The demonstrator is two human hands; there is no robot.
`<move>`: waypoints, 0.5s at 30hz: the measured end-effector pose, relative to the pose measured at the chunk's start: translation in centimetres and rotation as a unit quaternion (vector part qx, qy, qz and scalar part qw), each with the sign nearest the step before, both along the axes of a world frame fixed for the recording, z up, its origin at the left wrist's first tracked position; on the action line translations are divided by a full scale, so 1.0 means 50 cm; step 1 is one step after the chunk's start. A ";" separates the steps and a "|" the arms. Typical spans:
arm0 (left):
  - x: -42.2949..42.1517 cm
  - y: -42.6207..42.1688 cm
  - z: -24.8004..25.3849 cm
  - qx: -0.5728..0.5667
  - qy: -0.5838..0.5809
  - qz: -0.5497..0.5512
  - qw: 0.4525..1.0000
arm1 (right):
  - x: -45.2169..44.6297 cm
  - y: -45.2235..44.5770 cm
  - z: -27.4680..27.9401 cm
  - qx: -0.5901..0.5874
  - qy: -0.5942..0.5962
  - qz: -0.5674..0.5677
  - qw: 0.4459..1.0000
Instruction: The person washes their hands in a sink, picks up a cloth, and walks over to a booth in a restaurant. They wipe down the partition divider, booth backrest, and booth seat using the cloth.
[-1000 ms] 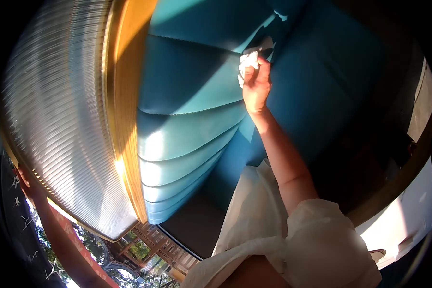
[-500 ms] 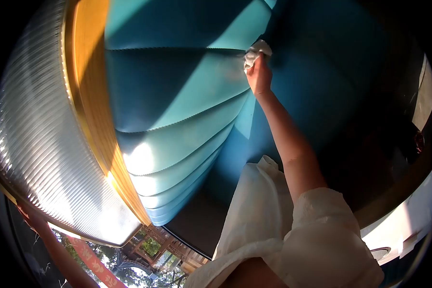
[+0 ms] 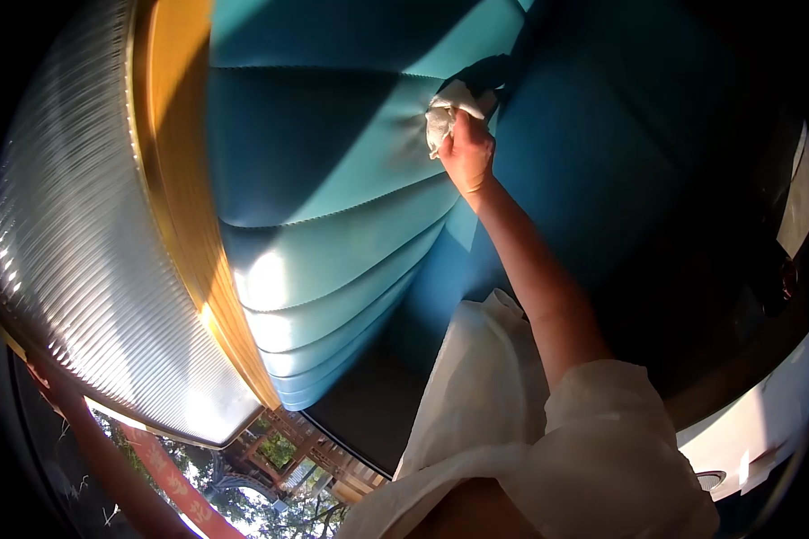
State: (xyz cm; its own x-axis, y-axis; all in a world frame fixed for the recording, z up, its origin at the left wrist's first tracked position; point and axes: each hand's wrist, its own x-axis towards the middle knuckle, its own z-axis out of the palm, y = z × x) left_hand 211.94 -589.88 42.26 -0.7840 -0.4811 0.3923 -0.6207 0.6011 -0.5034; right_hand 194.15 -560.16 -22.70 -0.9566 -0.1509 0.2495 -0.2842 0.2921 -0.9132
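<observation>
My right hand [image 3: 469,154] is closed around a crumpled white cloth [image 3: 442,126]. It presses the cloth against the padded teal backrest [image 3: 351,202], close to where the backrest meets the darker blue seat [image 3: 584,171]. The leather-like surface around the cloth looks smudged or shaded. At the far left, my left hand [image 3: 56,388] is at the lower edge of a ribbed clear panel [image 3: 108,269]. Its fingers are dark and partly hidden by that edge, so I cannot tell how they are closed.
A wooden strip with gold trim [image 3: 189,225] runs between the panel and the backrest. Sunlight and shadow fall across the padding. Below the panel, a red banner with lettering [image 3: 166,476], trees and a wooden structure show. White clothing [image 3: 476,377] covers my body.
My right hand has moved left and slightly down with the cloth, further onto the teal backrest. The view has shifted slightly. My left hand stays at the panel's edge.
</observation>
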 end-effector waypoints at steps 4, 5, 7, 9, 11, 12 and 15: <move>-0.003 -0.021 -0.021 0.092 0.073 -0.022 0.993 | -0.001 0.013 0.007 -0.028 -0.056 -0.030 0.998; 0.003 -0.033 -0.021 0.087 0.084 -0.032 0.992 | 0.004 0.012 0.023 -0.088 -0.101 -0.071 0.988; -0.004 -0.031 -0.026 0.084 0.093 -0.047 0.991 | -0.010 0.006 0.152 -0.211 -0.013 -0.086 0.974; -0.035 0.019 -0.042 0.120 0.096 0.044 0.987 | -0.021 -0.007 0.251 -0.207 -0.027 -0.037 0.977; -0.025 0.016 -0.038 0.046 0.062 0.005 0.997 | -0.044 -0.025 0.229 -0.189 0.082 -0.081 0.975; -0.031 0.029 -0.042 0.003 0.042 0.004 0.999 | -0.050 -0.035 0.187 -0.149 0.129 -0.110 0.974; -0.029 0.017 -0.024 0.015 0.018 -0.009 1.000 | -0.023 -0.028 0.022 -0.093 -0.021 -0.137 0.986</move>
State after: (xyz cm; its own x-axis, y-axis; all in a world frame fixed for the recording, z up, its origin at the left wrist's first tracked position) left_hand 210.51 -589.02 41.06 -0.7782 -0.4791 0.4060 -0.6272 0.6269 -0.4623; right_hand 192.98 -561.57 -21.61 -0.9651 0.1585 0.2086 -0.1797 0.1789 -0.9673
